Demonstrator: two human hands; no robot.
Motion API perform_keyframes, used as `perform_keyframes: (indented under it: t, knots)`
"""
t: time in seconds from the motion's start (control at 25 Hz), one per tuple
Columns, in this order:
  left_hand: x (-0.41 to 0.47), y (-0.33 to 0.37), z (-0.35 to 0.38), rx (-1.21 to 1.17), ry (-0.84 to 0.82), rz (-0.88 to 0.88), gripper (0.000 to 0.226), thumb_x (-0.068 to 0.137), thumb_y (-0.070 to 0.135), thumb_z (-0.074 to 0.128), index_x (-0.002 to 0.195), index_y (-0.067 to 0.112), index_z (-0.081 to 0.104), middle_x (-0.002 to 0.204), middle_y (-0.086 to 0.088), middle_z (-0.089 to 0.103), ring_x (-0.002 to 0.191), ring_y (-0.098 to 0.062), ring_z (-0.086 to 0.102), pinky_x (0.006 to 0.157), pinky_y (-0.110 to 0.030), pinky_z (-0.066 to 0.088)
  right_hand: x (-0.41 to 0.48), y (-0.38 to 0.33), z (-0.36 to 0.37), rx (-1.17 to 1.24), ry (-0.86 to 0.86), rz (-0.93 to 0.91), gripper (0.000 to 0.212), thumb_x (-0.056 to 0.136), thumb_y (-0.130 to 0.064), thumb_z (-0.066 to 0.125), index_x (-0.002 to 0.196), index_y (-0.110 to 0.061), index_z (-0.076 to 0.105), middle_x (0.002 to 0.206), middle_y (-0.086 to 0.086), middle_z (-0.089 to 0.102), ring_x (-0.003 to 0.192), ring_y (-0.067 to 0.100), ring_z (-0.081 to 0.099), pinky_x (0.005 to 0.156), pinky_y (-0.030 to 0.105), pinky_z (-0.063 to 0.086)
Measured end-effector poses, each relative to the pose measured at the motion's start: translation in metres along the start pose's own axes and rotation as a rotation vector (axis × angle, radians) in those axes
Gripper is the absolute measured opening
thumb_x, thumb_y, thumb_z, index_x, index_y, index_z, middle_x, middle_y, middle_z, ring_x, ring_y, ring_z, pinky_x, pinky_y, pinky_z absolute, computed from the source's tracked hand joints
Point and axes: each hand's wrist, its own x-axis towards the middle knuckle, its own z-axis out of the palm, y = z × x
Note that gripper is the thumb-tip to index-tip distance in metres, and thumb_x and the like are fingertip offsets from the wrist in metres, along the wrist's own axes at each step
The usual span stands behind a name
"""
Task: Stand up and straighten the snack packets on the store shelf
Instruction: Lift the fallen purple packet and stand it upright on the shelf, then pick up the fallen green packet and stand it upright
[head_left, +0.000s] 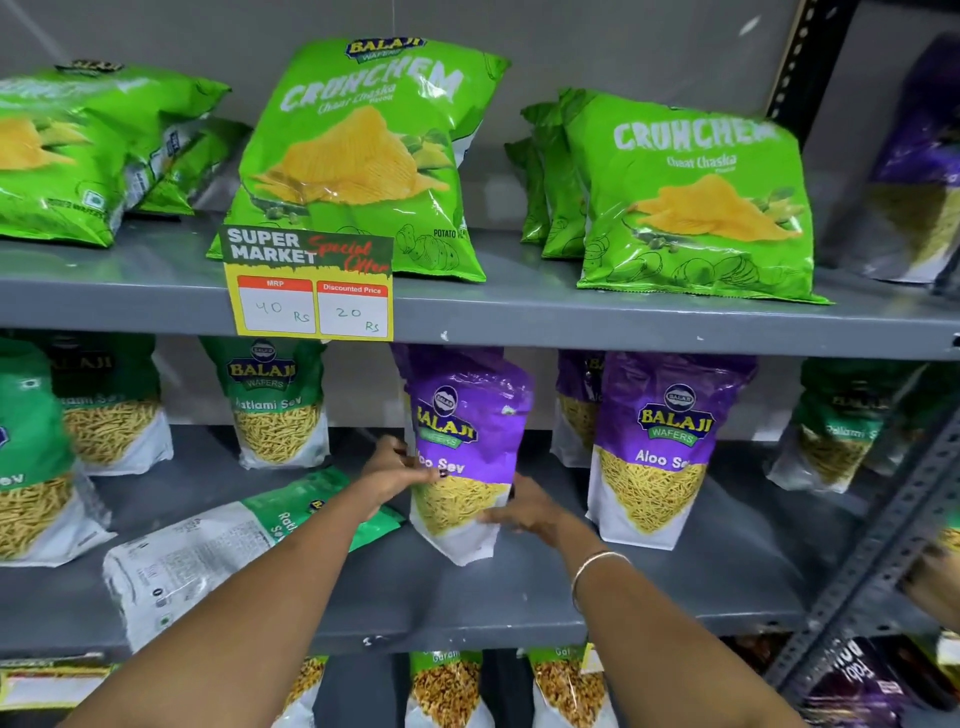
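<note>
A purple Aloo Sev packet (465, 415) stands nearly upright on the middle shelf (467, 597), tilted slightly. My left hand (392, 470) grips its left edge and my right hand (524, 512) holds its lower right side. Just left of it a green Ratlami Sev packet (208, 551) lies flat on its face, partly under my left forearm. A second purple Aloo Sev packet (665, 447) stands upright to the right. Green Ratlami Sev packets (278, 405) stand at the back left.
The top shelf (519, 312) carries green Crunchem chips bags (363, 156), some leaning or lying, and a yellow price tag (311, 296) on its front edge. A slotted metal upright (872, 551) runs along the right. More packets sit on the shelf below.
</note>
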Motion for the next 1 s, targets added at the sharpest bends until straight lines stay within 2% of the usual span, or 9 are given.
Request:
perform_keyframes:
  t: [0.08,0.16,0.36,0.56,0.64,0.72,0.76,0.88,1.0]
  knots:
    - [-0.002,0.001,0.001,-0.02,-0.002,0.007,0.084,0.072,-0.003,0.073,0.14,0.0,0.024,0.126,-0.029,0.058,0.103,-0.023,0.056,0.087,-0.029,0.044,0.003,-0.001,-0.013,0.041,0.03,0.01,0.062,0.075,0.014,0.064,0.131,0.0,0.042,0.116,0.018,0.062,0.079,0.012,0.057,0.045,0.014,0.05]
    - [-0.003,0.0,0.004,0.03,0.005,0.02,0.069,0.074,-0.002,0.071,0.135,-0.001,0.038,0.125,-0.029,0.059,0.1,-0.021,0.056,0.072,-0.022,0.045,0.012,0.003,-0.023,0.097,0.045,-0.021,0.066,0.067,0.013,0.067,0.128,0.004,0.044,0.12,0.022,0.06,0.085,0.017,0.059,0.053,0.017,0.051]
    - [0.001,-0.004,0.008,0.004,0.098,0.0,0.065,0.062,0.007,0.082,0.117,0.002,0.05,0.125,-0.017,0.061,0.114,-0.031,0.058,0.095,-0.035,0.045,0.022,0.009,-0.025,0.168,-0.067,-0.049,0.046,0.069,0.015,0.07,0.101,-0.015,0.057,0.101,0.005,0.066,0.093,0.02,0.065,0.071,0.015,0.057]
    - [-0.003,-0.004,0.014,0.01,0.092,-0.008,0.059,0.066,0.009,0.08,0.106,0.01,0.038,0.126,-0.013,0.056,0.118,-0.028,0.053,0.095,-0.034,0.042,0.027,0.006,-0.028,0.149,-0.067,0.009,0.053,0.073,0.009,0.07,0.121,-0.001,0.05,0.119,0.016,0.062,0.108,0.028,0.061,0.095,0.039,0.051]
    - [0.0,-0.009,0.004,0.045,0.012,0.012,0.063,0.065,0.012,0.081,0.11,0.009,0.037,0.127,-0.009,0.054,0.117,-0.025,0.053,0.098,-0.035,0.044,0.022,0.001,-0.027,0.062,-0.093,0.087,0.035,0.079,0.002,0.067,0.111,-0.006,0.055,0.098,0.008,0.067,0.083,0.017,0.064,0.067,0.024,0.055]
    - [0.006,-0.018,-0.021,0.16,-0.02,0.056,0.078,0.064,0.02,0.082,0.125,0.005,0.037,0.135,-0.015,0.049,0.123,-0.028,0.05,0.104,-0.04,0.043,0.017,-0.002,-0.025,0.001,-0.062,0.263,0.003,0.086,0.0,0.057,0.087,-0.002,0.056,0.058,0.006,0.063,0.045,0.011,0.053,0.04,0.014,0.041]
    - [0.011,-0.025,-0.042,0.244,-0.004,0.07,0.082,0.065,0.024,0.081,0.131,0.004,0.036,0.137,-0.017,0.046,0.126,-0.03,0.047,0.106,-0.04,0.041,0.016,-0.001,-0.025,-0.024,-0.021,0.381,0.014,0.088,0.003,0.049,0.075,0.001,0.053,0.041,0.007,0.058,0.032,0.014,0.049,0.035,0.011,0.038]
    - [0.016,-0.051,-0.123,0.58,0.059,0.042,0.074,0.075,0.036,0.071,0.132,0.002,0.038,0.133,-0.017,0.048,0.123,-0.032,0.049,0.101,-0.037,0.043,0.011,0.004,0.0,-0.008,-0.025,0.623,0.025,0.086,0.0,0.038,0.066,0.006,0.051,0.033,0.018,0.055,0.026,0.028,0.055,0.034,0.03,0.051]
    - [0.01,-0.091,-0.21,0.594,-0.036,-0.077,0.038,0.084,0.036,0.062,0.11,0.01,0.05,0.088,-0.01,0.058,0.08,-0.024,0.059,0.073,-0.034,0.045,0.022,-0.004,0.078,0.159,0.021,0.637,0.018,0.08,-0.01,0.047,0.07,0.003,0.055,0.04,0.017,0.063,0.034,0.029,0.062,0.056,0.037,0.058]
